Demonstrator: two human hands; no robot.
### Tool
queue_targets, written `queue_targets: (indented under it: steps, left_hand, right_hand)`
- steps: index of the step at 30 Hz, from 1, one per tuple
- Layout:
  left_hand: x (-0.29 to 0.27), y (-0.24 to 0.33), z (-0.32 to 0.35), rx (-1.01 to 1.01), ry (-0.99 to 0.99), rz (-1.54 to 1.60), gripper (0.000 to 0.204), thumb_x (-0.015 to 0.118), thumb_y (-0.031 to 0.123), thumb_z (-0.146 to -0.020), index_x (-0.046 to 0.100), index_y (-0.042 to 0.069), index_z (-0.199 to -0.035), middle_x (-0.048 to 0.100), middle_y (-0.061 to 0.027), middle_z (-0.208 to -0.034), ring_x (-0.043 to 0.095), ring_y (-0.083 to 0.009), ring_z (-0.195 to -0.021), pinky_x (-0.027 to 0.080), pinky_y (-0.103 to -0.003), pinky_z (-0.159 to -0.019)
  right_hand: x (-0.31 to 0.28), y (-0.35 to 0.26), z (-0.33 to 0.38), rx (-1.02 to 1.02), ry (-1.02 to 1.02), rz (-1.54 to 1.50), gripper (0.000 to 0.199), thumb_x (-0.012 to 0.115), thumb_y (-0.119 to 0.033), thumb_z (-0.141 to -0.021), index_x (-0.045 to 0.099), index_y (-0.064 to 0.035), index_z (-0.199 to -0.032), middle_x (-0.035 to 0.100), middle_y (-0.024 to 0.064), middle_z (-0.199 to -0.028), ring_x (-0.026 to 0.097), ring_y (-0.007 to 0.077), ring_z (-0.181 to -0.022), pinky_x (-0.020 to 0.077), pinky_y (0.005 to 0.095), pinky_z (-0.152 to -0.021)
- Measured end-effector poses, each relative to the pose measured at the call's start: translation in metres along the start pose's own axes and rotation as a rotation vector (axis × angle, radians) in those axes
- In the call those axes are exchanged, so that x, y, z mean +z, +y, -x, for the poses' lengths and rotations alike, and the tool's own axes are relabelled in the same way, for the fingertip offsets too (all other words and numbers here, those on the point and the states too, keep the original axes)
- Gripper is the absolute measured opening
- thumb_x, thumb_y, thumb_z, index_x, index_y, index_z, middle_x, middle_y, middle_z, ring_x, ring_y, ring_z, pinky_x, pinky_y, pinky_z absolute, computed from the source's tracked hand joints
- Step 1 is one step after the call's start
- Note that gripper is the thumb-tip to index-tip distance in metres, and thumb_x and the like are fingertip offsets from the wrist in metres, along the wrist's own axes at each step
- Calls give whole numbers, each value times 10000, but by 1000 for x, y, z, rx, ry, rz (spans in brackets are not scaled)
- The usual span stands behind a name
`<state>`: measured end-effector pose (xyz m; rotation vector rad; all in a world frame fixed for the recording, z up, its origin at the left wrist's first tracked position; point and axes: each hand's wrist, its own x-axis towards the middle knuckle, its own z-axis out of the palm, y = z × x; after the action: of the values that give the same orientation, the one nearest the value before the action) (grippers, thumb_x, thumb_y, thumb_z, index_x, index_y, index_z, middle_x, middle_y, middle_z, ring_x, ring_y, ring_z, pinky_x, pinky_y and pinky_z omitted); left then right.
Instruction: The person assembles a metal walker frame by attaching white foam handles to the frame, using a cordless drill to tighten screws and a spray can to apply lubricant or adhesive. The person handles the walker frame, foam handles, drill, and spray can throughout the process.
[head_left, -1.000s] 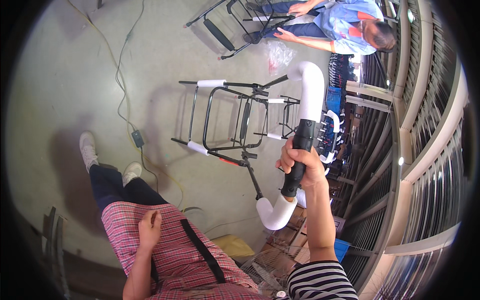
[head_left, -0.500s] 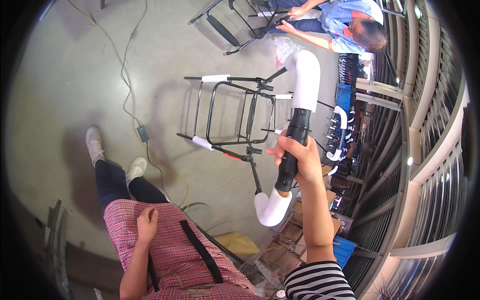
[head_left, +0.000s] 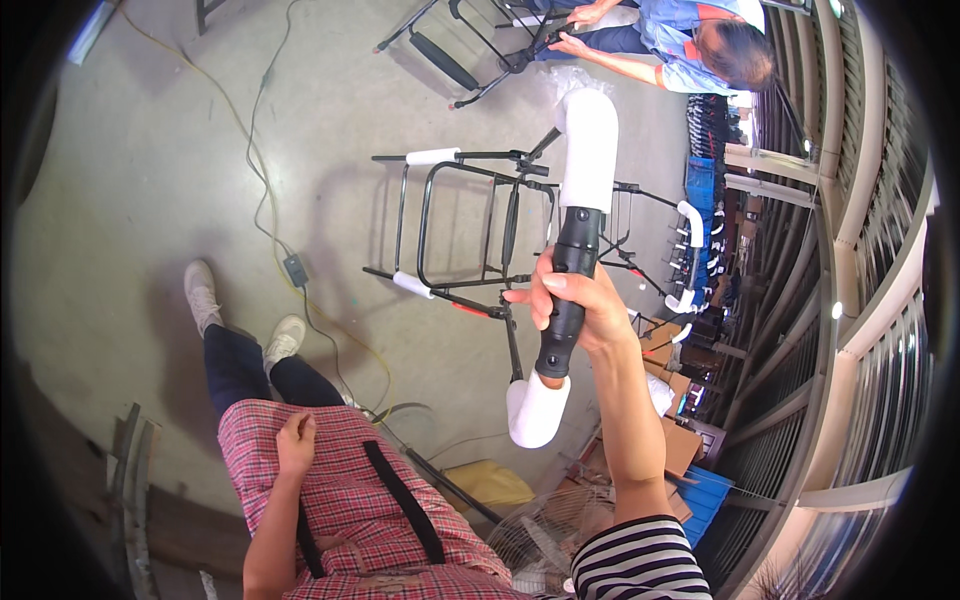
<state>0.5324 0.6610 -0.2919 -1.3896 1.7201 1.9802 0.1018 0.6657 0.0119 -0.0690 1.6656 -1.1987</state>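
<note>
My right hand (head_left: pixel 582 300) is wrapped round the black grip (head_left: pixel 568 290) in the middle of a handlebar. White foam sleeves cover its bent ends, one long sleeve (head_left: pixel 590 150) at the far side and a shorter one (head_left: pixel 537 412) at the near side. The bar belongs to a black tubular frame (head_left: pixel 425 225), whose legs extend to the left over the floor. Smaller white sleeves (head_left: pixel 432 157) sit on its tubes. My left hand (head_left: pixel 296 445) is held against the red checked apron (head_left: pixel 345 500), fingers curled in, with nothing visible in them.
Opposite, a person in blue (head_left: pixel 690 45) handles another black frame (head_left: pixel 450 60). A further frame with white sleeves (head_left: pixel 690 225) stands beyond mine. Cables with an inline box (head_left: pixel 294 269) cross the floor. Cardboard boxes (head_left: pixel 680 445), a blue bin (head_left: pixel 705 505) and a wire fan guard (head_left: pixel 540 530) are at lower right.
The handlebar has shifted slightly left with my right hand still round its grip. My view has turned a little, showing more of the frame beyond. The left hand stays curled at the apron.
</note>
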Motion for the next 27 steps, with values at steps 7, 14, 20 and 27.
queue_targets:
  steps: [7, 14, 20, 27]
  left_hand:
    - [-9, -3, 5, -11, -40, -74, 214, 619, 147, -910, 647, -16, -1045, 693, -157, -854, 688, -234, -773, 531, -327, -728]
    - [-16, -5, 7, -33, -26, -81, 213, 615, 145, -907, 652, -19, -1038, 695, -179, -876, 694, -264, -791, 533, -340, -735]
    - [-21, -6, 4, -10, -29, -71, 209, 617, 156, -904, 656, -16, -1016, 691, -182, -852, 691, -269, -775, 531, -345, -720]
    - [-32, -7, 5, 9, 3, -76, 179, 628, 145, -887, 652, -7, -978, 684, -168, -835, 682, -273, -752, 529, -353, -707]
  right_hand:
    - [8, -3, 4, 28, 52, -69, 292, 716, -261, -848, 568, -27, -943, 643, 104, -782, 630, 183, -703, 513, 397, -863]
    - [6, -6, 2, 48, 99, 78, 221, 686, -198, -824, 577, -24, -907, 627, 96, -673, 614, 199, -610, 518, 385, -808]
    - [-11, 17, -10, -34, -194, -221, 176, 643, -197, -835, 535, -58, -826, 567, 64, -610, 568, 186, -533, 489, 431, -901]
    - [26, -9, 3, 30, 340, 240, 190, 690, -177, -814, 591, -15, -801, 608, 74, -635, 601, 169, -550, 553, 347, -667]
